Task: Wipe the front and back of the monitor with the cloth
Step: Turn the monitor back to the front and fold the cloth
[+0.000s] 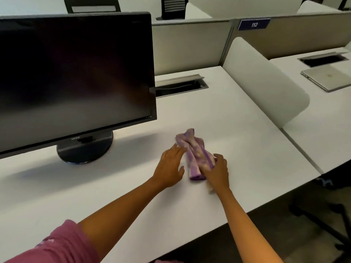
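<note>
Far left: monitor (76, 76) upright on its round black base (85, 149), screen dark, facing the person. Only the front shows; the back is out of sight from here. Cannot tell from the glass whether it has been wiped. No streaks or damp patches readable.

Near left: pink sleeve (57, 245) at the bottom edge, both bare forearms reaching out over the white surface (247, 139).

Centre: left hand (170, 168) flat and spread, fingers extended, its tips at the left edge of the cloth (195, 154). Nothing enclosed in its grip.

Just right of that: the cloth, purple and white, bunched into a long roll, lying on the surface right of the monitor and well clear of it. Right hand (217, 172) rests on the cloth's near end, fingers curled over it; whether that grip is closed on the fabric or only pressing it down, I cannot tell.

Far right: curved white divider (266, 82), then a closed laptop (328, 76) on the neighbouring desk.

Judgement: cloth is down, not on the screen. Either wiping has not begun or it is finished; nothing here confirms front or back as done.
</note>
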A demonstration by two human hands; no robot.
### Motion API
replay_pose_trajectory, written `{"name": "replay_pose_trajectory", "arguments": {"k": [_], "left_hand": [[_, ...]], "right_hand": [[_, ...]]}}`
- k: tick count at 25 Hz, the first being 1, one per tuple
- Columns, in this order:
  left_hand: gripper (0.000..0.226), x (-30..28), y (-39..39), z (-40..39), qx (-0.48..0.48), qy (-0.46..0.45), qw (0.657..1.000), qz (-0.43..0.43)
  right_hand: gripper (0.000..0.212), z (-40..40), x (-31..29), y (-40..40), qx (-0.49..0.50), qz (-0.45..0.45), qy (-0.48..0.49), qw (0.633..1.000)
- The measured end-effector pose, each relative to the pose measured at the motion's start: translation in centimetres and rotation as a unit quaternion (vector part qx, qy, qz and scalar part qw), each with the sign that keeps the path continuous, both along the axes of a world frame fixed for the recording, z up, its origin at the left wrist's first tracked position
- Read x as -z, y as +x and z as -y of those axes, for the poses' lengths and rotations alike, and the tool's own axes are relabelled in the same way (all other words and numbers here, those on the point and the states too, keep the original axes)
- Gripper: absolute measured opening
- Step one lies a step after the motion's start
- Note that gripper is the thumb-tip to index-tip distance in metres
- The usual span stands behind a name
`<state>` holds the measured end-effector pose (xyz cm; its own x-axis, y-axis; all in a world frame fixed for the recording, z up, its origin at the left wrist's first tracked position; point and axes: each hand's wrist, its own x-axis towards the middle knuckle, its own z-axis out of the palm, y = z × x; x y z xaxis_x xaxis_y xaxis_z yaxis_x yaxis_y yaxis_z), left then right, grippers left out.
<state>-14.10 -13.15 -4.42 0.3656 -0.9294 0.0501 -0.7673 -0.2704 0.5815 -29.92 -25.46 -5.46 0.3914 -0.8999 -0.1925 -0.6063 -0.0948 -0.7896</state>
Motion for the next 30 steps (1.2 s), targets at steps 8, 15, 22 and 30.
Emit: {"name": "replay_pose_trajectory", "arguments": {"k": [8,15,22,30], "left_hand": [[0.045,2.1,-3.6,-0.8,0.068,-0.021,0.986,0.15],[0.065,1.8,-3.5,-0.7,-0.141,0.024,0.989,0.041],[0.097,0.9,-1.5,-0.6,-0.108,0.133,0.985,0.026],[0.052,-4.6,-0.3,2.8,-0.332,0.006,0.796,-0.507]], "right_hand": [[0.054,1.4,-1.8,-2.5,-0.086,-0.162,0.113,0.977],[0.043,2.2,-4.2,2.4,-0.069,-0.124,0.0,0.99],[0.035,2.7,-2.7,6.5,-0.161,-0.091,0.146,0.972],[0.032,2.3,-3.1,6.4,-0.017,0.232,0.362,0.903]]}}
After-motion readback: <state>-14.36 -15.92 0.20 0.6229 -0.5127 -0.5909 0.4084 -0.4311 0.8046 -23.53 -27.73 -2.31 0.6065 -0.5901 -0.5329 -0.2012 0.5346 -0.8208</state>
